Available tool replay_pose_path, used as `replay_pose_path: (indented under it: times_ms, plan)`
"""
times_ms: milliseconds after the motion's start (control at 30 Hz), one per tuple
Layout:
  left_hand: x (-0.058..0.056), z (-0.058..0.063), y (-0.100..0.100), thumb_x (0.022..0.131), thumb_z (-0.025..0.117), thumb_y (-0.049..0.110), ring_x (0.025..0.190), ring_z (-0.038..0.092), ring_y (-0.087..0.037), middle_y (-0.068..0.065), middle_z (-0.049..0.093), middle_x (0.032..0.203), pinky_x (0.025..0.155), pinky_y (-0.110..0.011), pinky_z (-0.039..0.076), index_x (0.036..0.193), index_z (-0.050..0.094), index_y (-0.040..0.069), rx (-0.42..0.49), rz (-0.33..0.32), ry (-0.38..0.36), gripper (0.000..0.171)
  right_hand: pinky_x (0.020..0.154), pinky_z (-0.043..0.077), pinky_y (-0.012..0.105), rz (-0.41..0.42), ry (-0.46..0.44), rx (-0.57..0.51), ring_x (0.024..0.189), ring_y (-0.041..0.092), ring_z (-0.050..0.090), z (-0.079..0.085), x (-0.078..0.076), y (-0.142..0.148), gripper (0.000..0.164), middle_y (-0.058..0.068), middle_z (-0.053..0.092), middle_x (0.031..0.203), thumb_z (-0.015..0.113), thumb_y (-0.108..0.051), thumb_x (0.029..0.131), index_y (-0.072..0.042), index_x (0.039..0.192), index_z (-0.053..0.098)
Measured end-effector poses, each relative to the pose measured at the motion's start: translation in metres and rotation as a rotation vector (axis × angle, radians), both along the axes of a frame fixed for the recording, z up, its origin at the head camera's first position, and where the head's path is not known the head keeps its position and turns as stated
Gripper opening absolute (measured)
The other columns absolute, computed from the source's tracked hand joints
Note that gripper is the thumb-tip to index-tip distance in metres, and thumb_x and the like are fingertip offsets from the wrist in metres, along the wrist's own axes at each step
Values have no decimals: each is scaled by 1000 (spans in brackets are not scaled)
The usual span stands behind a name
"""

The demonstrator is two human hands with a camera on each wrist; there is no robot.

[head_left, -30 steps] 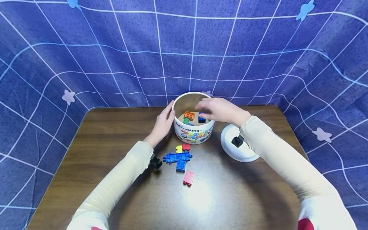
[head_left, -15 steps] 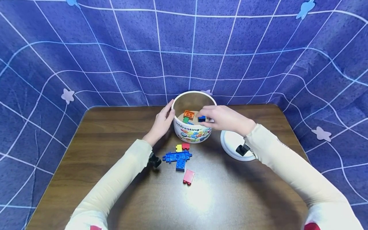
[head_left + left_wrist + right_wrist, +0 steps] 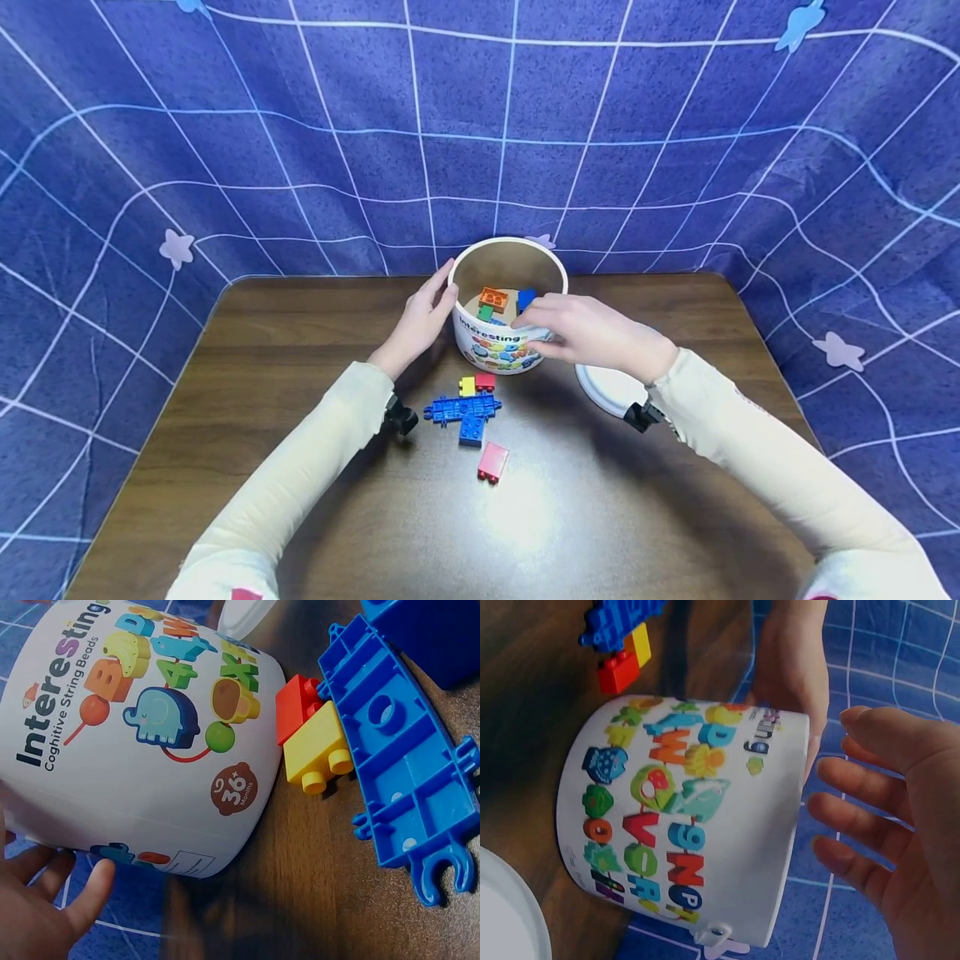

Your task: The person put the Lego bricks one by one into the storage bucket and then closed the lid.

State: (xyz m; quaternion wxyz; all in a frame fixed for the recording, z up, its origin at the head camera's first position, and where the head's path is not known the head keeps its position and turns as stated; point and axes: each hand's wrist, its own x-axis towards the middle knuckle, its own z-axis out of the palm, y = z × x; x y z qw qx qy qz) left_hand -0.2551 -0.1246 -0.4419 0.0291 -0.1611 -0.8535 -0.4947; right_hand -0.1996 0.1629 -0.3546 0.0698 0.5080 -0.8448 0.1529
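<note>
A white printed tub (image 3: pixel 486 354) stands at the back of the table, with orange (image 3: pixel 493 299), green (image 3: pixel 486 313) and blue (image 3: pixel 527 298) toy bricks inside. My left hand (image 3: pixel 417 327) rests against the tub's left side, thumb and fingers spread along the wall in the left wrist view. My right hand (image 3: pixel 588 332) is at the tub's front right rim. In the right wrist view its fingers (image 3: pixel 862 825) are loosely bent beside the rim, with nothing between them and the thumb. In front of the tub lie a blue chassis piece (image 3: pixel 461 408), a blue brick (image 3: pixel 472 431) and a yellow brick (image 3: pixel 467 387).
A red brick (image 3: pixel 485 382) is beside the yellow one, and a pinkish-red brick (image 3: pixel 492 462) lies nearer the front. The white lid (image 3: pixel 609 390) is right of the tub, partly under my right forearm. A blue gridded curtain (image 3: pixel 480 125) hangs behind the wooden table (image 3: pixel 300 333).
My right hand has come from inside the tub, toward the front and right, over the rim. The left hand stays against the tub's side. The loose bricks on the table have not moved.
</note>
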Motion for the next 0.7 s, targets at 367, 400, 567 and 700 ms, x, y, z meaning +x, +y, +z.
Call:
replay_pose_path:
  times_ms: [367, 400, 567, 700]
  plan:
    - [-1, -2, -1, 112, 46, 28, 154, 34, -27, -11, 34, 168, 124, -43, 32, 164, 32, 11, 7, 0, 7, 56, 92, 59, 38, 111, 34, 1, 103, 20, 68, -18, 26, -8, 26, 2, 73, 111, 79, -21, 94, -9, 116, 73]
    - [-1, -2, -1, 112, 46, 28, 153, 34, -28, -11, 34, 168, 124, -43, 32, 164, 32, 11, 7, 0, 7, 56, 94, 59, 38, 116, 29, 13, 105, 20, 68, -20, 27, -9, 26, 2, 73, 112, 78, -22, 95, -10, 117, 72]
    - [-2, -3, -1, 112, 46, 28, 153, 35, -29, -12, 34, 168, 125, -45, 32, 164, 33, 8, 8, 0, 12, 56, 95, 58, 37, 139, 7, 51, 105, 20, 68, -36, 35, -13, 26, 2, 72, 112, 76, -21, 96, -9, 119, 72]
    - [0, -2, 0, 112, 46, 29, 154, 34, -29, -11, 34, 168, 125, -45, 31, 164, 33, 10, 9, -2, 7, 57, 91, 59, 34, 162, -14, 63, 100, 18, 68, -50, 39, -16, 26, 1, 71, 107, 77, -21, 95, -9, 117, 72]
